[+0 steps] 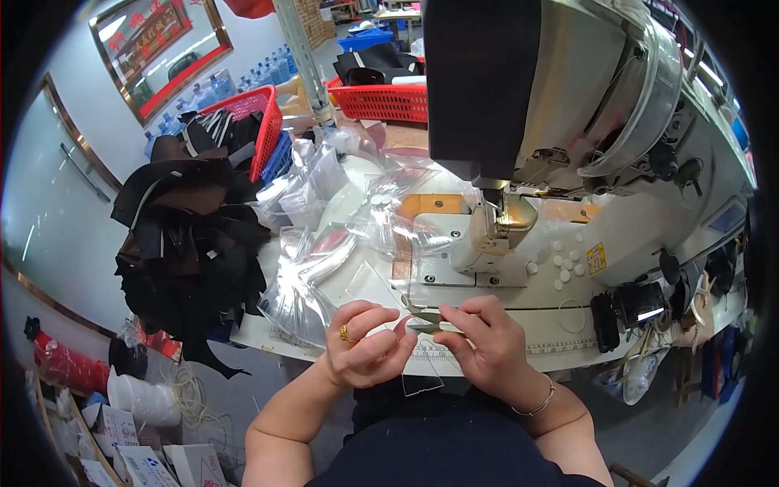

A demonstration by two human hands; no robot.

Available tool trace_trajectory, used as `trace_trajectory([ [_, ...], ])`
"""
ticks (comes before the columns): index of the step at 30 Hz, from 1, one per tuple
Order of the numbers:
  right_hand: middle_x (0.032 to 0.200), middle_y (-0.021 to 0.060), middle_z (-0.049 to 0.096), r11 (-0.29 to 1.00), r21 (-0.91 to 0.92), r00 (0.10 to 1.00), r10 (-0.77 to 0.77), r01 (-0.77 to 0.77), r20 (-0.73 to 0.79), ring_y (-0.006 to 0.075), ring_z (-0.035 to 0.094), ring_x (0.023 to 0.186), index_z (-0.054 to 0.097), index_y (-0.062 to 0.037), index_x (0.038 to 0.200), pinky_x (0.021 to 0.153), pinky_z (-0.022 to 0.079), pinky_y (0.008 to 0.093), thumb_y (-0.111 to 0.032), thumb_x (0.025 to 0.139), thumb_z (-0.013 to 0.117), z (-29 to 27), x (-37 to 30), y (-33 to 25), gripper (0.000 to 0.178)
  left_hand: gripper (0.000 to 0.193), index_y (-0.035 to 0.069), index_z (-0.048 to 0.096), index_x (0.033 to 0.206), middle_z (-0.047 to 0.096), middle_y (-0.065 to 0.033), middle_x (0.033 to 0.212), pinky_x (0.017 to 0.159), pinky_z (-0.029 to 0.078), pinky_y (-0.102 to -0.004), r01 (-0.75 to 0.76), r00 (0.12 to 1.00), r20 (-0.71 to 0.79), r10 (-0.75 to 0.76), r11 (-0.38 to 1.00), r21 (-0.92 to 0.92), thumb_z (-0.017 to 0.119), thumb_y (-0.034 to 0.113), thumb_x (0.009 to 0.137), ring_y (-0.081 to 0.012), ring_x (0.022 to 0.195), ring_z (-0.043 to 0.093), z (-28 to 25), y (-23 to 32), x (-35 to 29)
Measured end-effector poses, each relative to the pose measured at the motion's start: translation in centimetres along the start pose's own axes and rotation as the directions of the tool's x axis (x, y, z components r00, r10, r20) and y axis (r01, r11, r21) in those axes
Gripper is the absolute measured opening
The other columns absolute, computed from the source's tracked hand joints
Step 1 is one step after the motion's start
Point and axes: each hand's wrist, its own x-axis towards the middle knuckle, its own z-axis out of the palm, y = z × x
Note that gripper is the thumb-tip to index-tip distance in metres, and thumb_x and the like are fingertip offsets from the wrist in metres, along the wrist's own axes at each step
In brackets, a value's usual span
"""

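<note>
A person in a dark top (446, 454) works with a small metal tool (428, 319) above the front edge of a white table (544, 325), at an industrial sewing machine (483, 81). The tool is slim, its metal dull grey-green, with narrow, blade-like arms pointing left. The right hand (491, 337), a bangle (542, 400) at its wrist, grips it between thumb and fingers. The left hand (365, 345), wearing a gold-coloured ring (344, 333), pinches a small white piece (412, 324) at the tool's tip; I cannot make out its full outline behind the fingers. White discs (567, 264) lie loose beside the machine's base, while clear plastic sheets (296, 276) glint to the left, near heaped black pieces (191, 243).
</note>
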Motion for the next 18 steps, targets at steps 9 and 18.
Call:
trace_trajectory([
  [9,0.078,0.0055,0.054,0.993,0.098,0.997,0.064,-0.06,-0.037,0.0186,0.056,0.059,0.064,-0.0063,0.093,0.049,0.044,0.0279,-0.018,0.072,0.071,0.1,0.0,0.1,0.025,0.031,0.014,0.061,0.083,0.044,-0.0003,0.084,0.065,0.048,-0.0321,0.013,1.0,-0.005,-0.013,1.0,0.011,0.07,-0.005,0.059,-0.0173,0.077,0.054,0.6,0.0,-0.6],
  [18,0.082,0.0065,0.053,0.989,0.107,0.993,0.107,-0.101,-0.045,0.0189,0.055,0.059,0.062,-0.0064,0.097,0.049,0.044,0.0286,-0.018,0.073,0.071,0.4,-0.6,0.3,0.028,0.031,0.013,0.061,0.083,0.045,-0.0001,0.084,0.064,0.047,-0.0318,0.009,1.0,-0.011,-0.009,1.0,0.011,0.07,-0.005,0.058,-0.0167,0.074,0.052,0.9,0.2,-0.9],
])
